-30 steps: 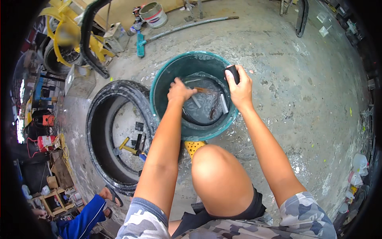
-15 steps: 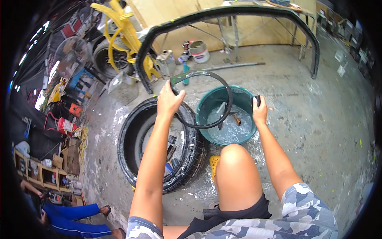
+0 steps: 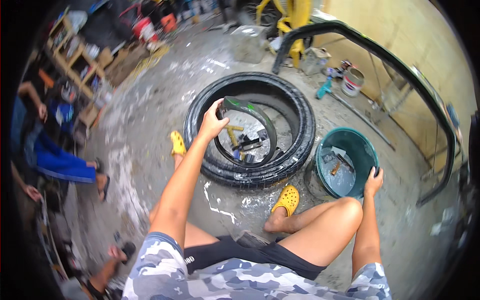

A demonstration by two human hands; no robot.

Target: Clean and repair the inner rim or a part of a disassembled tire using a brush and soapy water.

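My left hand (image 3: 214, 120) is closed on a dark ring with green streaks (image 3: 250, 111), lifted over a large black tyre (image 3: 200, 107) lying on the floor. Inside the tyre are a yellow-handled tool (image 3: 232, 134) and several dark pieces. My right hand (image 3: 373, 181) grips a small black block (image 3: 376, 171) at the right rim of a green bucket (image 3: 350, 132). The bucket holds cloudy water and several small pieces, among them a brown one (image 3: 334, 170).
A black arched frame (image 3: 341, 27) stands along the yellow wall, near a grey pole (image 3: 365, 119), blue tool (image 3: 325, 87) and pail (image 3: 352, 81). People in blue trousers (image 3: 65, 162) and at the lower left (image 3: 100, 275) are nearby, beside wooden shelving (image 3: 75, 55). Yellow clogs (image 3: 285, 200) are on my feet.
The ring rose out of the bucket in my left hand and has moved left over the tyre. The view has turned left. My right hand stays at the bucket's rim with the black block.
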